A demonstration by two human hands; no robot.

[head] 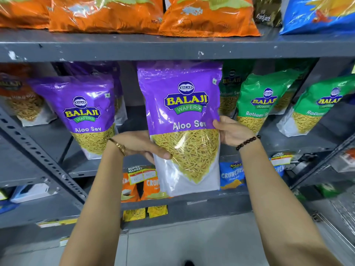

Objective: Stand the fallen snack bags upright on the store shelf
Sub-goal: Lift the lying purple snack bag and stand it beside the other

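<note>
I hold a purple Aloo Sev bag [182, 104] upright in front of the middle shelf [299, 144], its top near the underside of the shelf above. My left hand [142, 145] grips its lower left edge, thumb across the front. My right hand [232, 131] grips its right edge. A second purple Aloo Sev bag [84, 112] stands upright on the shelf to the left, with another partly hidden behind it. Green Ratlami Sev bags [257, 104] [318, 110] stand tilted to the right.
Orange chip bags [207, 18] and a blue bag [315, 14] fill the upper shelf [172, 48]. An orange-topped sev bag [23, 100] stands far left. Small orange [148, 185] and blue [232, 175] snack packs hang on the lower shelf. A slotted grey upright [44, 156] crosses at left.
</note>
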